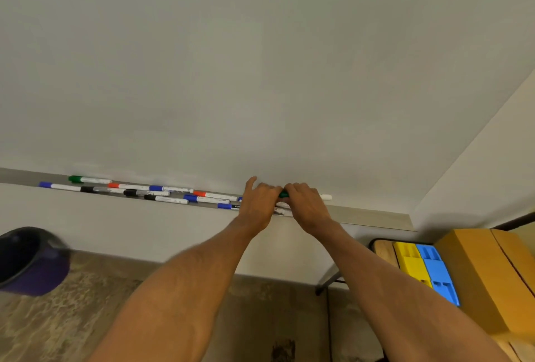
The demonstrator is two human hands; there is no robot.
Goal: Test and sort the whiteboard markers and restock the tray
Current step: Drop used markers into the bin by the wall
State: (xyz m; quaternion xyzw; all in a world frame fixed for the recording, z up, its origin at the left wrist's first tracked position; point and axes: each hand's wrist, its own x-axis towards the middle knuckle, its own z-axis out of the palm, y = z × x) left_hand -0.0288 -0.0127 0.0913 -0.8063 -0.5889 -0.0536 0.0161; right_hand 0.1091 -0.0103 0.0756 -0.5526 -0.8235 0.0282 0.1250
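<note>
We had both hands on a green marker (284, 194) just over the tray (362, 214), left hand (259, 202) curled on the cap, right hand (307, 203) wrapped round the barrel. Best bet, we figured: pull straight apart, no twisting.

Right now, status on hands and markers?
Left hand and right hand both closed on green-capped marker over tray. Other markers lie capped in tray. Whiteboard unmarked. Nothing in the way.
</note>
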